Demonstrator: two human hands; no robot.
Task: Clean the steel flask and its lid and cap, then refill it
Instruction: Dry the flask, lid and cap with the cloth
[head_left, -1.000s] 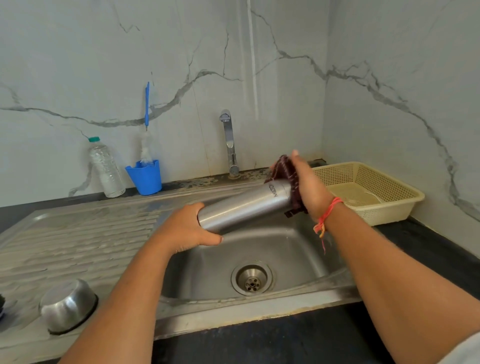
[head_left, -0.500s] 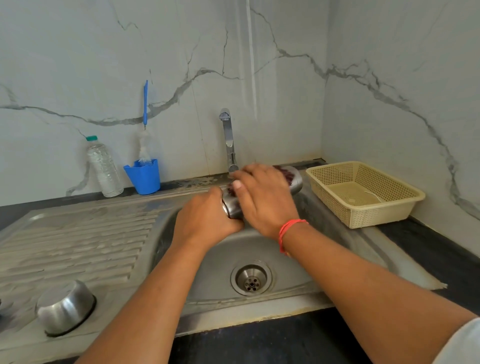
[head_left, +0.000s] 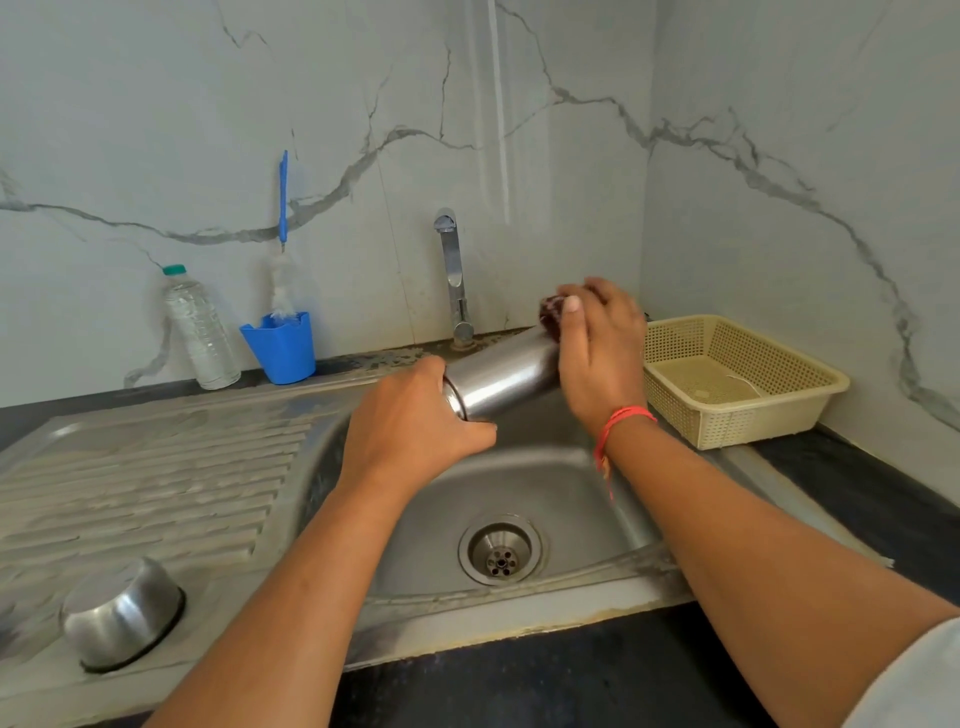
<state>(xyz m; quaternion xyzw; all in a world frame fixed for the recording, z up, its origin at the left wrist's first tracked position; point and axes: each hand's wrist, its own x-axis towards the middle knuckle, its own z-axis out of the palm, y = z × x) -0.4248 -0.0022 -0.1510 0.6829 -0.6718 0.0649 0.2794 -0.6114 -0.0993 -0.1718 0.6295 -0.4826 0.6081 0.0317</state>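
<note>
Flask (head_left: 501, 376) is held in the air over the sink (head_left: 519, 597), lying tilted. Its near end is lower & to the left, its far end higher & to the right, pointing twd the wall corner.

L hand (head_left: 410, 421) grips the near end, fingers & thumb curled round the steel body. R hand (head_left: 602, 358) is at the far end, fingers curled over a dark reddish scrubber (head_left: 549, 312) and pressing it against the flask. Most of the scrubber is hidden under the fingers. There's a red thread (head_left: 621, 421) on the R wrist.

Drain (head_left: 500, 551) sits in the basin bottom, below & btwn the forearms. Tap (head_left: 453, 280) stands at the back edge, just behind the flask.

Left of the tap, by the wall, is a blue cup (head_left: 283, 345) w/ a blue-handled brush (head_left: 283, 208) standing in it, and a clear plastic bottle (head_left: 200, 332) just beside it. A steel bowl (head_left: 122, 613) lies upside down on the draining board (head_left: 156, 467), near the front left. A cream plastic basket (head_left: 753, 421) sits on the dark counter, right of the sink. Can't tell what's in it.
</note>
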